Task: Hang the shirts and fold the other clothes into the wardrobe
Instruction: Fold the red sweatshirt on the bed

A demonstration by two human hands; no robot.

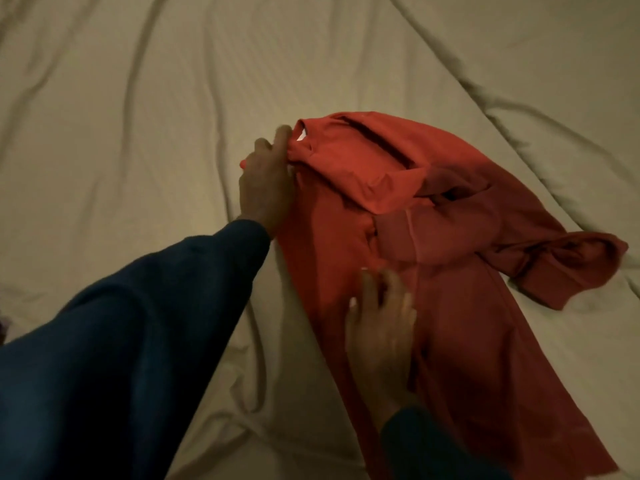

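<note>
A red long-sleeved garment point(450, 271) lies rumpled on the bed, its collar end toward the far side and one sleeve flung out to the right. My left hand point(266, 181) grips the fabric at the collar end, on the garment's left edge. My right hand point(381, 327) lies on the middle of the garment with its fingers spread and flat on the cloth. Both of my arms are in dark blue sleeves.
The cream bed sheet point(138, 133) is wrinkled and fills the whole view around the garment. A small dark object point(4, 327) shows at the left edge.
</note>
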